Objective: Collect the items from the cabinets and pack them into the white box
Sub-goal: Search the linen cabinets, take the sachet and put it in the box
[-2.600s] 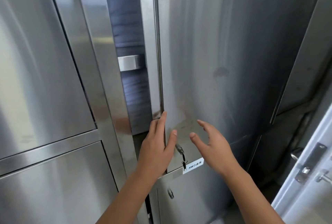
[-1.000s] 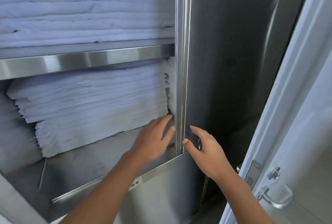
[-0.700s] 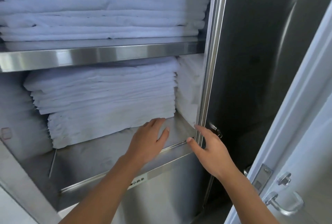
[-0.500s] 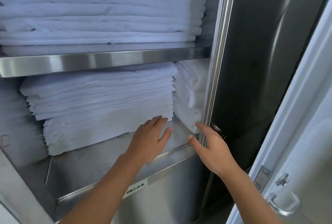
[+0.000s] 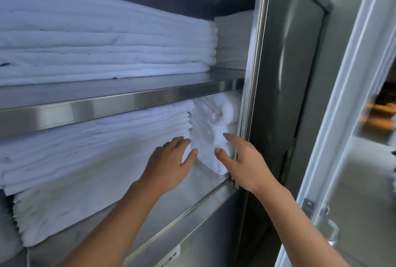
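Flanking one narrow pile, both hands are up at the right end of the lower shelf. The left hand (image 5: 171, 159) is spread and relaxed, palm turned toward the cabinet, its thumb tip just at the pile's lower left edge; it holds nothing. The right hand (image 5: 242, 159) is likewise loose and spread, forefinger stretched out against the pile's right face and thumb pointing in from below, with no grip on anything.

Between them stands the small towel stack (image 5: 211, 136), the likely thing to collect. It lies straight ahead of both palms and slightly above the wrists, so neither hand is clearly nearer; the right seems a touch closer, its forefinger perhaps touching cloth. The stack's long axis runs upright, a tall column of folded edges facing out, rolled at the top just under the steel shelf edge (image 5: 107, 108).

It is wedged: the large sheet pile (image 5: 96, 148) presses on its left, the cabinet's right post (image 5: 246, 116) stands just beside its right. My judgement is that the pull must come straight outward toward the person, hands squeezing from both sides.

Above the shelf sits another sheet pile (image 5: 107, 41). The open cabinet door (image 5: 295, 73) hangs to the right. The white box is not in view
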`<state>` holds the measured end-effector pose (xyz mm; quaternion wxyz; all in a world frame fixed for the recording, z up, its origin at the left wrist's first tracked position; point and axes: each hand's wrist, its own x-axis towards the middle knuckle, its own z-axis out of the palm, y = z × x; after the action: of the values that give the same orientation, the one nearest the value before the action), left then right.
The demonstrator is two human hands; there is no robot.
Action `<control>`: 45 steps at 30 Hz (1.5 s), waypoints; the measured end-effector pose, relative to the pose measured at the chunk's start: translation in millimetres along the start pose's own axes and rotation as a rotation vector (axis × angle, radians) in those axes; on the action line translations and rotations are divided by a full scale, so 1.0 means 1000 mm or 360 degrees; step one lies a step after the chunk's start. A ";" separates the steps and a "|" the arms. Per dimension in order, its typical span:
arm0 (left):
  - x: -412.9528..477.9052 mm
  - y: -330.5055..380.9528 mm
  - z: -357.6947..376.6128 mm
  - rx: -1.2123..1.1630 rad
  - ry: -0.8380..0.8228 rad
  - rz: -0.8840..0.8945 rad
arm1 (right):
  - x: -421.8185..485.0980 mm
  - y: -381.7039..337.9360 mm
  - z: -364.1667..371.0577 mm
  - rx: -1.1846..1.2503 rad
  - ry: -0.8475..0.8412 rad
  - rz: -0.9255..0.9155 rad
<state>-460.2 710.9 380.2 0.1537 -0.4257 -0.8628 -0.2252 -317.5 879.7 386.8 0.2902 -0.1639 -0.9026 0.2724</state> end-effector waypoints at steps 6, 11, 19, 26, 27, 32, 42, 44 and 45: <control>0.013 -0.010 -0.024 -0.0021 0.0026 0.0121 | 0.004 -0.026 -0.007 -0.0100 0.0117 0.0056; 0.027 -0.008 -0.043 -0.0090 0.0077 0.0200 | 0.008 -0.049 -0.019 -0.0151 0.0219 0.0066; 0.039 -0.006 -0.052 -0.0110 0.0106 0.0240 | 0.007 -0.069 -0.026 -0.0227 0.0261 0.0082; 0.039 -0.018 -0.053 -0.0142 0.0104 0.0194 | 0.011 -0.073 -0.018 -0.0185 0.0265 0.0085; 0.037 -0.020 -0.053 -0.0154 0.0097 0.0180 | 0.011 -0.074 -0.015 -0.0175 0.0255 0.0085; 0.020 -0.036 -0.042 -0.0138 0.0062 0.0088 | 0.013 -0.071 0.010 -0.0101 0.0150 0.0083; -0.012 -0.065 -0.021 0.0018 -0.0018 -0.0241 | 0.029 -0.052 0.057 0.0093 -0.0069 -0.0051; -0.022 -0.064 -0.018 0.0042 -0.0017 -0.0308 | 0.029 -0.047 0.067 0.0161 -0.0155 -0.0091; -0.027 -0.064 -0.016 0.0056 -0.0021 -0.0343 | 0.029 -0.043 0.072 0.0192 -0.0203 -0.0110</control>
<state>-494.1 650.2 364.6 0.1302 -0.3291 -0.9084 -0.2225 -390.1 829.5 375.7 0.2506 -0.0970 -0.9064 0.3260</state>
